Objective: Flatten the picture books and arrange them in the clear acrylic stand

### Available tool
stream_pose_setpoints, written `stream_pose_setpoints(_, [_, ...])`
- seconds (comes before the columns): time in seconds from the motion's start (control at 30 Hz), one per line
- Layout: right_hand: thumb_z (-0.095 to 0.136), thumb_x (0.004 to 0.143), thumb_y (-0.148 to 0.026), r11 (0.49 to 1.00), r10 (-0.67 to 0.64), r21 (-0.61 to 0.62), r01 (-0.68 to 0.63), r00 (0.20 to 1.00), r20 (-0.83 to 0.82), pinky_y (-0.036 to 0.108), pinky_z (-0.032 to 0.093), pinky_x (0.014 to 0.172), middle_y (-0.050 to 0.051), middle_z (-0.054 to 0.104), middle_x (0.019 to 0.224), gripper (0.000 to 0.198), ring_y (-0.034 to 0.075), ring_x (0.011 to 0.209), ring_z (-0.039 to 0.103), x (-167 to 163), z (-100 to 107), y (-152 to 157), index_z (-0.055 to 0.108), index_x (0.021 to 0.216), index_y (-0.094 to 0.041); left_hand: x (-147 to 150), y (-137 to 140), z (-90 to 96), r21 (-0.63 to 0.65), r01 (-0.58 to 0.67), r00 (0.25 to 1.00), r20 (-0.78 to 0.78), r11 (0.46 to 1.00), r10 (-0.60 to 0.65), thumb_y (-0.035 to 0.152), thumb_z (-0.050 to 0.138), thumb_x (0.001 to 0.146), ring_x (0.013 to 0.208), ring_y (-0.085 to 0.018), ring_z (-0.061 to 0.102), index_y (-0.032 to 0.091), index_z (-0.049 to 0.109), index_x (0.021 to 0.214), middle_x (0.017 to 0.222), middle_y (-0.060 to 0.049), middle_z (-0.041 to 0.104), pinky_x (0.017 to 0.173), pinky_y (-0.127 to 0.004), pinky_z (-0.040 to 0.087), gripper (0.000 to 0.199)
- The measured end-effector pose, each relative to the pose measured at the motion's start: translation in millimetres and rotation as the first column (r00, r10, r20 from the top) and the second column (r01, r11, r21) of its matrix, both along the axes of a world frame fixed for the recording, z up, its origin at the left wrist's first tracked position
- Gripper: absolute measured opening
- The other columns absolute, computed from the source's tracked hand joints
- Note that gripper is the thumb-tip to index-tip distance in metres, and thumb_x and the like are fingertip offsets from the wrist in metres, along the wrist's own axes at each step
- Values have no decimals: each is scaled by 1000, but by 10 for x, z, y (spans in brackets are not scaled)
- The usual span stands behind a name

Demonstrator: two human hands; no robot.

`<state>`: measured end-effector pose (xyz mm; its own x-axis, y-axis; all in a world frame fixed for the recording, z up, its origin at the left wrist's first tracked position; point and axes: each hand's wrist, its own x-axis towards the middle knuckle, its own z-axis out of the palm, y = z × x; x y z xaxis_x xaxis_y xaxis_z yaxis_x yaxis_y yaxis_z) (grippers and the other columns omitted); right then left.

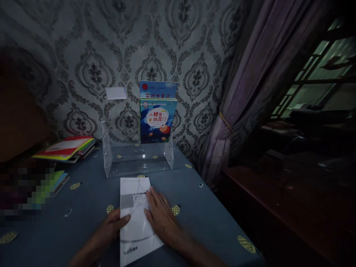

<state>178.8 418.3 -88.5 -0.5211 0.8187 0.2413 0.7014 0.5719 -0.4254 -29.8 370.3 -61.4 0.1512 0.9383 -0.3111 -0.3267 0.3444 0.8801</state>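
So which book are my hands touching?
The white booklet, between your left hand and right hand; the blue books stand in the clear rack, others lie piled at left.

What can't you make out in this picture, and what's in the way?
All in the head view:
- Left hand: some fingertips, hidden by the booklet.
- Booklet: its finest print, too small and dim.
- Rear book: lower cover, hidden by the front book.
- Lower stack: left part, masked by pixelation.
- Right forearm: cut off by the bottom edge.
- Area right of the curtain: mostly lost in darkness.
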Motion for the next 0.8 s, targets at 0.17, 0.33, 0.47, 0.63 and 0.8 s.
stream_pose_setpoints(0.17, [55,95,-52,949,-151,-315,1,880,-450,54,34,120,17,40,160,77,33,147,39,77,84,129,31,159,-16,-66,-65,189,-13,80,995,54,997,-80,48,96,56,81,-24,74,15,76,103,100,-11,79,71,-30,57,61])
stream_pose_setpoints(0.33, [77,76,-62,663,-212,-556,-501,587,-781,40,54,88,10,77,102,56,26,95,71,149,310,215,76,107,-16,-195,21,343,20,31,998,60,999,-32,46,96,57,82,-23,73,14,76,97,99,-11,78,73,-30,57,55])
stream_pose_setpoints(0.47, [85,66,-60,576,-252,-557,-599,518,-818,27,50,72,2,72,76,48,13,68,62,173,411,232,78,84,-16,-232,109,365,69,41,998,46,997,-44,50,95,58,80,-20,71,13,76,93,89,-9,78,73,-27,54,54])
stream_pose_setpoints(0.63, [76,75,-66,689,-51,-507,-519,663,-747,24,44,60,1,68,72,50,12,63,55,239,400,285,78,83,-16,-351,245,280,107,256,935,-279,961,-218,63,87,61,70,-18,65,12,76,89,77,-7,73,63,-26,50,59])
stream_pose_setpoints(0.8, [67,77,-74,765,26,-447,-464,716,-698,22,41,45,3,66,69,60,10,53,51,278,519,392,75,79,-14,-524,417,430,99,421,774,-557,902,-300,69,75,71,65,-17,59,15,73,105,85,-5,69,50,-24,44,63])
